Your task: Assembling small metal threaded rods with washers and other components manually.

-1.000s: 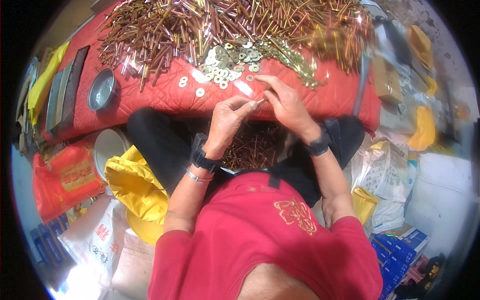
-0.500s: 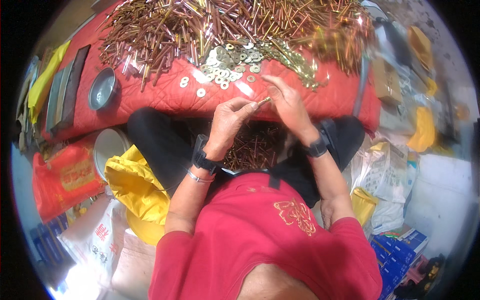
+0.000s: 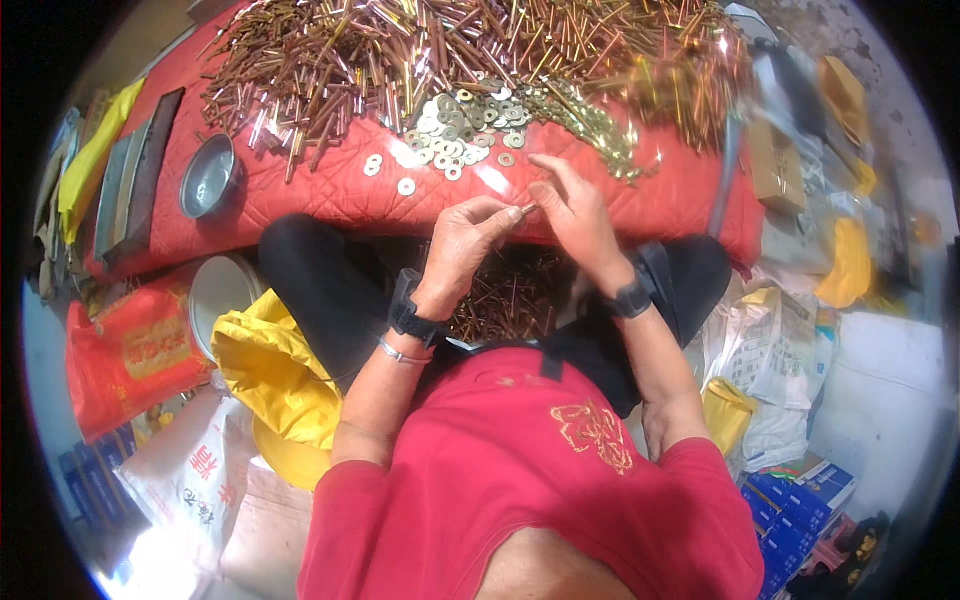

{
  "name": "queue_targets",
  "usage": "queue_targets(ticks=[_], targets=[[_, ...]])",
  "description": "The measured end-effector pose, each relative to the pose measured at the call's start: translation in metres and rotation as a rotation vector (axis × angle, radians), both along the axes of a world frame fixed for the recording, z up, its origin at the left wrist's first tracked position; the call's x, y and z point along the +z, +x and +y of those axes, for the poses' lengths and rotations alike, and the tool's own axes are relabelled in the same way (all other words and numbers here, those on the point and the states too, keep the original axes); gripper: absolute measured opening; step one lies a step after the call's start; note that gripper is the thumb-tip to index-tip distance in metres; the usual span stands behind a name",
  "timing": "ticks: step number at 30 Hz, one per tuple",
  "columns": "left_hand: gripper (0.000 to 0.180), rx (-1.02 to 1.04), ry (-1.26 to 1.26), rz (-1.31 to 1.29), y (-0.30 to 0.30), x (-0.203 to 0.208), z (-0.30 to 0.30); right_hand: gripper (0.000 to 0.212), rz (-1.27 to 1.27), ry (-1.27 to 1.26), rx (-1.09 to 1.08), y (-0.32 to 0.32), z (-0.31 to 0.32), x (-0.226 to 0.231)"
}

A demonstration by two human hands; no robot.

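My left hand (image 3: 470,240) pinches a small metal bolt (image 3: 528,209) between thumb and fingertips, just in front of the red quilted cover. My right hand (image 3: 577,212) meets the bolt's other end with its thumb side, its index finger lifted and stretched to the left. Its lower fingers are partly hidden. Beyond the hands lies a pile of flat round washers (image 3: 455,135), with a few loose ones nearer me. Beside them are small gold-coloured metal parts (image 3: 610,150). A large heap of coppery metal rods or bolts (image 3: 400,50) covers the far side.
A grey metal bowl (image 3: 208,178) rests on the red cover (image 3: 330,205) at the left. More metal pieces (image 3: 505,290) lie low between my legs. Yellow cloth (image 3: 275,370) and a red bag (image 3: 135,350) are at the left; blue boxes (image 3: 795,510) stand at the lower right.
The bolt shows less of its length between my hands, and my right thumb has come down closer to it. My left hand has barely moved.
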State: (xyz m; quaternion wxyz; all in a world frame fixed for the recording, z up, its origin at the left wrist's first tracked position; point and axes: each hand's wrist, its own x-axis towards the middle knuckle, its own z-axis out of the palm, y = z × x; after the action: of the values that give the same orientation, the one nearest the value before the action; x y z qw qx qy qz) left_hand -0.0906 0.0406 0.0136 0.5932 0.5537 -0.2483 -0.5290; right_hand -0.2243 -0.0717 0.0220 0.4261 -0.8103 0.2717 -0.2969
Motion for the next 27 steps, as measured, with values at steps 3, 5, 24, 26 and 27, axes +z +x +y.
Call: queue_targets(ticks=[3,5,24,26,27], targets=[[0.016,-0.022,0.019,-0.019,0.003,-0.001,-0.001,0.034,-0.040,-0.132,0.069,-0.001,0.004,0.000],[0.017,-0.030,0.017,-0.013,0.003,-0.004,0.000,0.032,0.020,0.009,0.042,-0.001,0.003,0.001],[0.013,0.074,-0.136,-0.489,-0.003,-0.019,0.000,0.024,0.064,0.143,0.114,0.006,0.006,-0.011],[0.011,0.099,-0.230,-0.937,-0.010,-0.017,0.004,0.023,0.110,0.396,0.105,0.004,0.006,-0.014],[0.011,0.085,-0.257,-1.151,-0.011,-0.012,0.008,0.023,0.096,0.493,0.119,0.003,0.004,-0.017]])
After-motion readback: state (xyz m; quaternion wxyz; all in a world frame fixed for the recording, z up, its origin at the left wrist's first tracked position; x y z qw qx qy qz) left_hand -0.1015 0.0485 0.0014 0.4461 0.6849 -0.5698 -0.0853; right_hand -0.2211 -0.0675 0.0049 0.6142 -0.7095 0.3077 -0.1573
